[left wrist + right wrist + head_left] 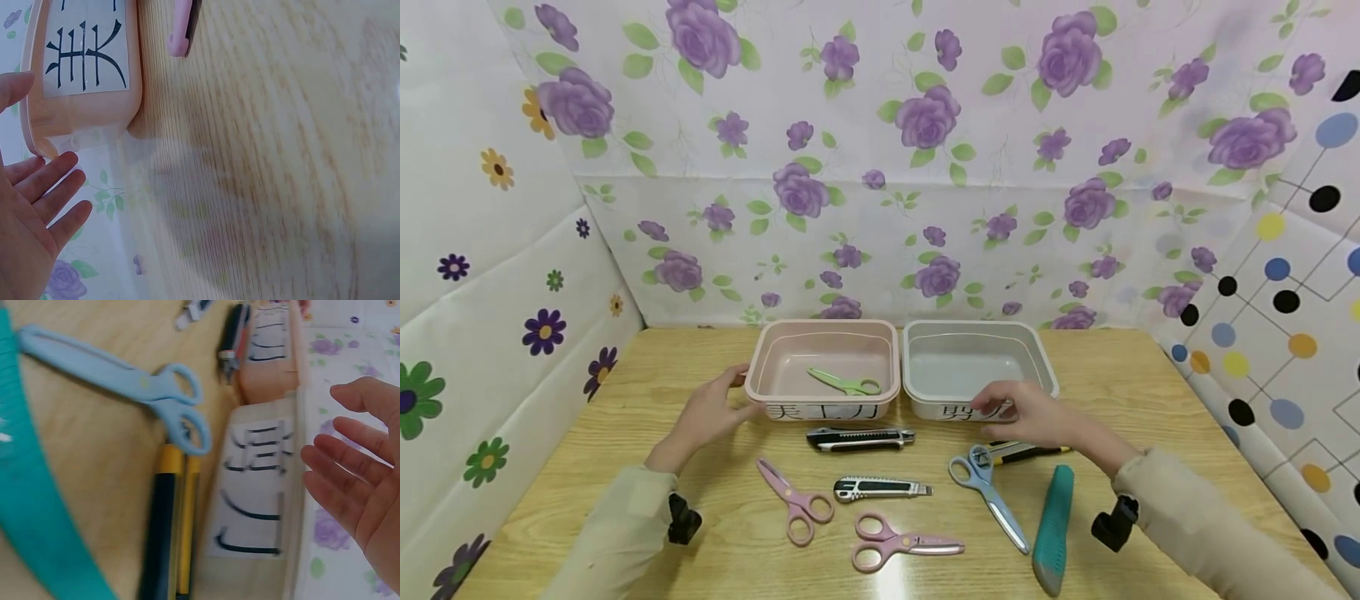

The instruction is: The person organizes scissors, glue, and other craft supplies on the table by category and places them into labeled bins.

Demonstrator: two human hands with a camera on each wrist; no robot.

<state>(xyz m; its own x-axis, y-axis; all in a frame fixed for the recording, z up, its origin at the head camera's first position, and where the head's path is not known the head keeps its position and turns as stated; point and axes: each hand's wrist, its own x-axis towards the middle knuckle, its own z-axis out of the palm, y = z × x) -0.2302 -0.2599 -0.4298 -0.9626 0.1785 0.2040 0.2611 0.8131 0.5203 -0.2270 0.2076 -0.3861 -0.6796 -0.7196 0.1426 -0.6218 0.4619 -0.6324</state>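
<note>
My left hand (pixel 709 414) is at the left end of the pink bin (pixel 827 400), thumb by its front corner and fingers at its side. That bin has a label and holds green scissors (pixel 844 382). Over the front rim of the whitish bin (pixel 917 408) is my right hand (pixel 1026 412), its fingers loosely bent with nothing in them. Below it lie blue scissors (pixel 990 496) and a yellow-and-black utility knife (pixel 1022 452), which the hand partly hides in the head view. The right wrist view shows this hand's fingers spread.
Between the hands lie a black utility knife (pixel 861 438), a smaller utility knife (pixel 883 488) and two pairs of pink scissors (pixel 793 500), (pixel 906 544). A teal cutter (pixel 1053 529) rests near the right forearm. Floral sheets (pixel 880 250) stand behind the wooden table (pixel 722 533).
</note>
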